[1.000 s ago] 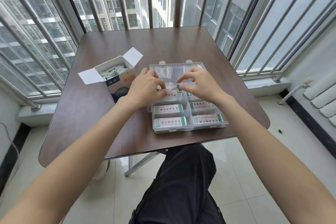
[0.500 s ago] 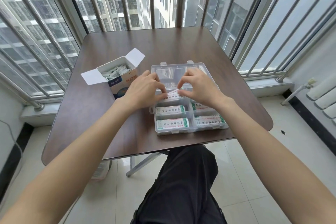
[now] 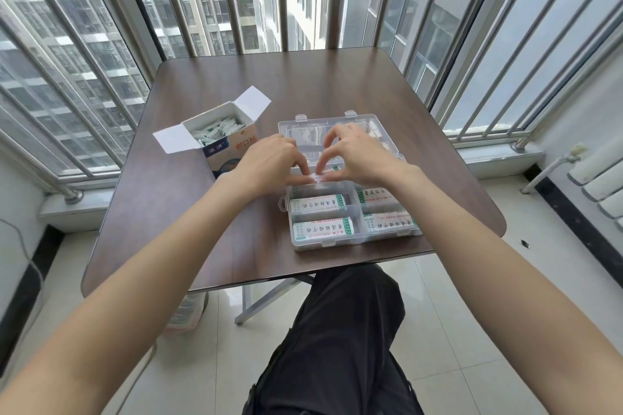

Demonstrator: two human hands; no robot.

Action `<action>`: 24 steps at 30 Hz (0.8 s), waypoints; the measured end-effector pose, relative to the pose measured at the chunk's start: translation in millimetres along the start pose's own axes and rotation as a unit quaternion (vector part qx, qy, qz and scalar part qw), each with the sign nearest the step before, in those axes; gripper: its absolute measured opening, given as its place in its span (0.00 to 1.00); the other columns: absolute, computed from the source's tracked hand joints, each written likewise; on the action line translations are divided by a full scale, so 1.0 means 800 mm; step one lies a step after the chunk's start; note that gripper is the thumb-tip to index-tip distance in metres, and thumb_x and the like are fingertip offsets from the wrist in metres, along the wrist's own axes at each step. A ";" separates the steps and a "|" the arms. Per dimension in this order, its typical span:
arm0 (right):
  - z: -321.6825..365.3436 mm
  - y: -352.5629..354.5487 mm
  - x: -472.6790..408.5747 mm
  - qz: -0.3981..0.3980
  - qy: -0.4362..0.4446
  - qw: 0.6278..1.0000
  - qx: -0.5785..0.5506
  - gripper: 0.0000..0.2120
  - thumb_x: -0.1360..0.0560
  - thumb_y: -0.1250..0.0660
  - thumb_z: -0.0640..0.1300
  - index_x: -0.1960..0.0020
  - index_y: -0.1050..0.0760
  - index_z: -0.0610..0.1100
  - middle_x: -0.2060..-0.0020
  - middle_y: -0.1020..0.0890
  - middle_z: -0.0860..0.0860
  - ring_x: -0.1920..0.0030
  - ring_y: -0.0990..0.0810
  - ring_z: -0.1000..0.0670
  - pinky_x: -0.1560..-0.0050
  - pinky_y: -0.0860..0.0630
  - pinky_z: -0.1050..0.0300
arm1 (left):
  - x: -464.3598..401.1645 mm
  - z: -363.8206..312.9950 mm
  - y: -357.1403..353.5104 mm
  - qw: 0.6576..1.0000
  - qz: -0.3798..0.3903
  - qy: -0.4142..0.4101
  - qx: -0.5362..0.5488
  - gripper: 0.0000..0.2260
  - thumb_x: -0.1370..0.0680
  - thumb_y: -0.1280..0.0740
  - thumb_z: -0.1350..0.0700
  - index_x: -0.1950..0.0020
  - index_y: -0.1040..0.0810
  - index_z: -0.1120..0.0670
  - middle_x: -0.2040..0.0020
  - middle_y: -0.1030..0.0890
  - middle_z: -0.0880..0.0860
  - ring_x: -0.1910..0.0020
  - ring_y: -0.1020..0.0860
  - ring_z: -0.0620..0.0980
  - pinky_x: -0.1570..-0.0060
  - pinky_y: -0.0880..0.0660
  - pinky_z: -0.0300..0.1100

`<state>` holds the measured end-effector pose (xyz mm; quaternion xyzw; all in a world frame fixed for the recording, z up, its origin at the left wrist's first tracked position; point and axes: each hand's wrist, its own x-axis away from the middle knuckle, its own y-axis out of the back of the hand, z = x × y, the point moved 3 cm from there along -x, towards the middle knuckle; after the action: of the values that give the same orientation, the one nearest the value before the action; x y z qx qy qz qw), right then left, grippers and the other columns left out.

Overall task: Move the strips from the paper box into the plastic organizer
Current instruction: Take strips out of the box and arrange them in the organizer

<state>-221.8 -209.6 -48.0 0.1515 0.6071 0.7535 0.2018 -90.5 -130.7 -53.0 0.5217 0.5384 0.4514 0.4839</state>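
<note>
An open paper box (image 3: 232, 148) stands on the table's left half, its flaps up and several white strips (image 3: 219, 128) showing inside. To its right lies a clear plastic organizer (image 3: 354, 239) with its lid (image 3: 305, 131) folded back. Stacks of white-and-green strips fill its near compartments. My left hand (image 3: 269, 162) and my right hand (image 3: 360, 155) meet over the far left compartment. Their fingertips pinch a small stack of strips (image 3: 320, 177) from both ends, low in that compartment.
The dark wooden table (image 3: 188, 212) sits against a barred window. My knee in black trousers (image 3: 340, 340) is under the near edge. A white radiator (image 3: 600, 185) stands at the right wall.
Both hands have drawn closer together and lowered the pinched stack of strips into the far left compartment. The view has shifted slightly.
</note>
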 end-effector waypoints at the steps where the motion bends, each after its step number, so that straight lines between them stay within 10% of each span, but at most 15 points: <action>1: 0.002 0.000 -0.002 0.008 0.002 1.000 -0.003 0.08 0.29 0.29 0.54 0.51 0.19 0.55 0.42 0.28 0.51 0.39 0.34 0.50 0.44 0.40 0.59 | 0.000 0.001 0.000 1.000 0.000 -0.001 0.003 0.14 0.27 0.33 0.39 0.49 0.17 0.45 0.57 0.25 0.49 0.55 0.30 0.47 0.60 0.37 0.39; 24: -0.005 -0.003 0.003 0.042 -0.046 0.997 0.047 0.15 0.21 0.39 0.50 0.49 0.17 0.42 0.30 0.31 0.50 0.30 0.40 0.47 0.31 0.40 0.49 | 0.006 0.012 -0.004 0.997 -0.041 -0.018 0.057 0.10 0.28 0.30 0.42 0.53 0.16 0.45 0.60 0.27 0.46 0.57 0.32 0.44 0.61 0.38 0.39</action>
<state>-225.4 -211.1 -51.2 0.2209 0.6253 0.7239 0.1904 -81.6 -126.0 -57.7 0.5340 0.5756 0.3902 0.4808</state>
